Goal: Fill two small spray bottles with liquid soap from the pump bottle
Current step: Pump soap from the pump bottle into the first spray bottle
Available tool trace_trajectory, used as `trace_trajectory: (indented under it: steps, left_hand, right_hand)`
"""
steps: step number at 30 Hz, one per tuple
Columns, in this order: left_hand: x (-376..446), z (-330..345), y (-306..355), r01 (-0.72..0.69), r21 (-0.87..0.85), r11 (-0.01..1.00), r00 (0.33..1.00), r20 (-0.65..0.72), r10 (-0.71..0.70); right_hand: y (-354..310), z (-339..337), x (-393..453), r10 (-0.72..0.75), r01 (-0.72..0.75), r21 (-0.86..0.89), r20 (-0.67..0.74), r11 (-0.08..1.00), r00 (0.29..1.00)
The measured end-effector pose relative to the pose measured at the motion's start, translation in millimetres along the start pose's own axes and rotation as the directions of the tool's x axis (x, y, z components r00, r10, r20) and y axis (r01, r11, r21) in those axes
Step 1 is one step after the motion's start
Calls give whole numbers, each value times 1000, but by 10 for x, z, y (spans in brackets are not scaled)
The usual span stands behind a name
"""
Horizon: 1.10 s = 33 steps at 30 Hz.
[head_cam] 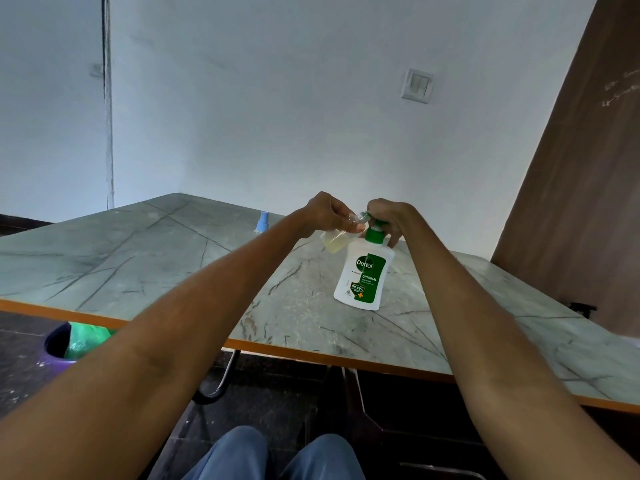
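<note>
A white pump bottle (363, 275) with a green label and green pump stands upright on the marbled table (173, 265). My right hand (391, 216) is closed over its green pump head. My left hand (329, 213) holds a small clear spray bottle (333, 241), tilted, with its open neck up against the pump nozzle. Pale yellow liquid sits in the small bottle. A blue spray cap (262, 223) stands on the table behind my left forearm; whatever lies below the cap is hidden by the arm.
The table has an orange front edge (311, 355) and meets the white wall at the back. A brown wooden panel (571, 202) rises at the right. A purple bin (65, 344) with a green liner sits on the floor at the left. My knees show below.
</note>
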<state>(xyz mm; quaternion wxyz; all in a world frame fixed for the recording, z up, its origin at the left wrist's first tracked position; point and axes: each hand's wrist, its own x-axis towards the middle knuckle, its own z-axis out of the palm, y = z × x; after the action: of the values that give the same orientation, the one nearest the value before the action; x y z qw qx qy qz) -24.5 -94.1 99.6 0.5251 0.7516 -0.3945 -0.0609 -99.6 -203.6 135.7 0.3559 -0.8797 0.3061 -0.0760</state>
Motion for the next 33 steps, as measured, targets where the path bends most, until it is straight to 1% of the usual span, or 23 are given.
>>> trace_trajectory:
  steps: [4,8,16,19,24,33]
  left_hand:
    - [6,-11,-41,-10,11,1000,1000,20,10]
    - [17,-6,-61,-7,9,1000,1000,-4,7]
    - [-3,-12,-30,0,2,1000,1000,4,0]
    - [-7,-12,-10,3,-6,1000,1000,-9,-3]
    - [-2,-29,-8,-4,21,1000,1000,15,3]
    - [-5,-4,-10,4,-4,1000,1000,-13,-4]
  right_hand:
    - [77,37,111,6,-6,-3,25,1000,1000]
    - [65,17,43,-1,1,-20,11,1000,1000]
    - [29,-25,56,-9,10,-19,50,1000,999]
    - [25,-23,66,-19,19,-7,29,1000,999]
    - [60,40,106,-36,36,1,-8,999,999]
    - [35,-8,74,-16,18,-25,45,1000,999]
